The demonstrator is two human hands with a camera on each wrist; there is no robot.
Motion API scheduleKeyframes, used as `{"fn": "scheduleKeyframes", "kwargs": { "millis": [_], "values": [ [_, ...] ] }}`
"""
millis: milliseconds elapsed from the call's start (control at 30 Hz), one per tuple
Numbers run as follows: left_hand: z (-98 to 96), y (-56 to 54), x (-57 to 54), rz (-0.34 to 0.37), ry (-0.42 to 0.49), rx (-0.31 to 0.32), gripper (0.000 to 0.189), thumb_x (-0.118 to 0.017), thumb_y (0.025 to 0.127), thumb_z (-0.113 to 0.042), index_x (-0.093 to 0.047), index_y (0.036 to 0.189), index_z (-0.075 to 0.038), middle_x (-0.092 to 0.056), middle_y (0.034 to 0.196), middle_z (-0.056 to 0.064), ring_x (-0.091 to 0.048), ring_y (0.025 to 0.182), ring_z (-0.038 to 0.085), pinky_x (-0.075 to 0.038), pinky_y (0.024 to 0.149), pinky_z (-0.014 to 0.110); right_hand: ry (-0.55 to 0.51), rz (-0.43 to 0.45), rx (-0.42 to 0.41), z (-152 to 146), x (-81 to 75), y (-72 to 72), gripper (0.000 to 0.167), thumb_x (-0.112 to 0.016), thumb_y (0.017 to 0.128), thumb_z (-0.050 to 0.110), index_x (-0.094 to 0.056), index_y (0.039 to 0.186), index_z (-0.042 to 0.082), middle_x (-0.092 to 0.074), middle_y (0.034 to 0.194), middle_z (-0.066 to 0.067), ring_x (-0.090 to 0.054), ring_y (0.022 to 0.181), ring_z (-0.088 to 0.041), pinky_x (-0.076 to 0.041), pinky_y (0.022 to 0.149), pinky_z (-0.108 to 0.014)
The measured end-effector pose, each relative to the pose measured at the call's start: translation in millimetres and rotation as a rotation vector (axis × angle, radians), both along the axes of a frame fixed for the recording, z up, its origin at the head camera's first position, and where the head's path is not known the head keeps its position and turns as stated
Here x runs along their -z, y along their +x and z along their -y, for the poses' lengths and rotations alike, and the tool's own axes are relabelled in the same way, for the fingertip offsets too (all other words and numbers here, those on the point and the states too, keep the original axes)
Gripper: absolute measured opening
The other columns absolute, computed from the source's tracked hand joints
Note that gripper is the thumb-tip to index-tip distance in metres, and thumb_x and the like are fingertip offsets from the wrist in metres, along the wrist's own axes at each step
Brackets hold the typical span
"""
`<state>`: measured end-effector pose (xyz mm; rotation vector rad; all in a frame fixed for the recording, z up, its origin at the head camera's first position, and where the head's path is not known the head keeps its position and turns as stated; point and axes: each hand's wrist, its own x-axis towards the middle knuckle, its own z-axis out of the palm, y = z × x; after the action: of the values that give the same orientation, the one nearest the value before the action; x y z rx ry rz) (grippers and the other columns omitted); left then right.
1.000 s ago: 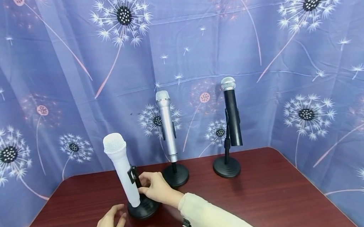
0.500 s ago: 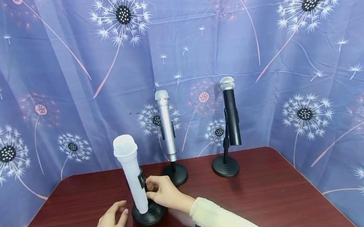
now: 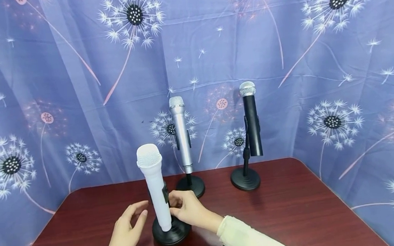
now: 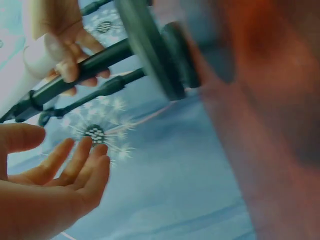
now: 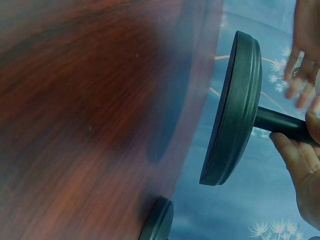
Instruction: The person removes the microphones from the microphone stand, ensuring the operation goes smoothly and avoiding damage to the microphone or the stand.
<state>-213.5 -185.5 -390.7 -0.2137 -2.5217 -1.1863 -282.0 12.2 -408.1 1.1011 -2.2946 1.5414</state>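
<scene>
A white microphone [image 3: 158, 195] leans in the clip of a black desk stand [image 3: 178, 232]. My right hand [image 3: 191, 210] grips the stand's pole [image 5: 280, 124] just under the clip, fingers and thumb wrapped round it. In the right wrist view the round base [image 5: 235, 110] hangs tilted above the tabletop, with its reflection beneath. My left hand [image 3: 125, 231] is held to the left of the microphone, fingers loosely bent and apart from it. The left wrist view shows that same left hand [image 4: 65, 185] with nothing in its palm.
Behind, a silver microphone [image 3: 183, 139] stands in a second black stand. To its right a black microphone [image 3: 252, 126] with a silver head sits in a third. The dark red table [image 3: 293, 204] ends at a blue dandelion-print curtain [image 3: 212, 52].
My right hand has moved the stand with the white microphone rightward and slightly nearer to me. The left hand has followed to the right. The two back microphones have stayed put.
</scene>
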Motion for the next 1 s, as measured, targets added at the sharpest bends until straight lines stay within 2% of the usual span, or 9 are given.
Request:
{"fn": "scheduleKeyframes", "kwargs": {
  "millis": [100, 200, 300, 433, 500, 700, 1000],
  "values": [
    [-4.5, -0.2, -10.8, -0.102, 0.078, 0.037, 0.028, -0.058, 0.096, -0.010, -0.061, 0.124, -0.006, -0.065, 0.117, 0.008, -0.062, 0.104, 0.018, -0.052, 0.084, 0.030, 0.001, 0.004, 0.002, -1.1, -1.6, 0.9, 0.017, -0.073, 0.079, -0.004, -0.068, 0.093, 0.005, -0.070, 0.080, -0.007, -0.059, 0.069, 0.002, -0.050, 0.063, -0.016],
    [-7.0, -0.4, -22.5, -0.151, 0.167, 0.097, 0.028, -0.056, 0.098, -0.012, -0.060, 0.126, -0.007, -0.065, 0.119, 0.009, -0.062, 0.105, 0.011, -0.049, 0.084, 0.019, -0.005, 0.008, 0.000, -1.1, -1.2, 0.9, 0.018, -0.073, 0.078, -0.005, -0.068, 0.093, 0.005, -0.069, 0.079, -0.006, -0.059, 0.068, 0.003, -0.050, 0.063, -0.016],
    [-8.9, -0.4, -35.0, -0.121, 0.263, 0.163, 0.030, -0.052, 0.100, -0.017, -0.058, 0.129, -0.009, -0.062, 0.124, 0.009, -0.058, 0.110, 0.006, -0.045, 0.087, 0.014, -0.014, 0.013, 0.000, -1.4, -0.4, 1.1, 0.018, -0.073, 0.078, -0.005, -0.068, 0.092, 0.005, -0.069, 0.078, -0.005, -0.059, 0.068, 0.002, -0.050, 0.062, -0.017],
    [-11.0, 0.2, -49.0, -0.049, 0.363, 0.242, 0.033, -0.049, 0.102, -0.021, -0.055, 0.133, -0.010, -0.057, 0.131, 0.007, -0.054, 0.117, 0.005, -0.043, 0.092, 0.015, -0.026, 0.017, -0.011, -2.4, 1.5, 0.9, 0.017, -0.072, 0.079, -0.005, -0.068, 0.093, 0.005, -0.069, 0.078, -0.007, -0.059, 0.068, 0.001, -0.050, 0.062, -0.017],
    [-11.8, 0.1, -54.2, -0.035, 0.398, 0.281, 0.034, -0.049, 0.102, -0.019, -0.053, 0.134, -0.009, -0.055, 0.133, 0.008, -0.053, 0.119, 0.005, -0.043, 0.093, 0.016, -0.032, 0.015, -0.016, -2.5, 3.0, 0.6, 0.017, -0.071, 0.080, -0.005, -0.068, 0.094, 0.004, -0.069, 0.078, -0.007, -0.060, 0.068, 0.001, -0.050, 0.062, -0.018],
    [-18.1, -9.0, -64.5, -0.040, 0.400, 0.398, 0.041, -0.056, 0.098, -0.013, -0.048, 0.138, -0.008, -0.056, 0.132, 0.012, -0.054, 0.118, 0.008, -0.045, 0.093, 0.020, -0.038, -0.014, -0.005, -5.0, 4.9, -0.8, 0.018, -0.069, 0.080, -0.009, -0.067, 0.092, 0.003, -0.069, 0.075, -0.006, -0.060, 0.068, 0.000, -0.051, 0.063, -0.018],
    [-25.2, -23.1, -72.2, -0.015, 0.414, 0.511, 0.046, -0.062, 0.094, -0.011, -0.047, 0.138, -0.005, -0.056, 0.132, 0.017, -0.056, 0.118, 0.010, -0.047, 0.092, 0.024, -0.038, -0.026, -0.012, -5.3, 7.0, -1.9, 0.018, -0.066, 0.079, -0.013, -0.064, 0.085, 0.004, -0.066, 0.071, -0.005, -0.057, 0.067, -0.002, -0.049, 0.064, -0.018]
  ]
}}
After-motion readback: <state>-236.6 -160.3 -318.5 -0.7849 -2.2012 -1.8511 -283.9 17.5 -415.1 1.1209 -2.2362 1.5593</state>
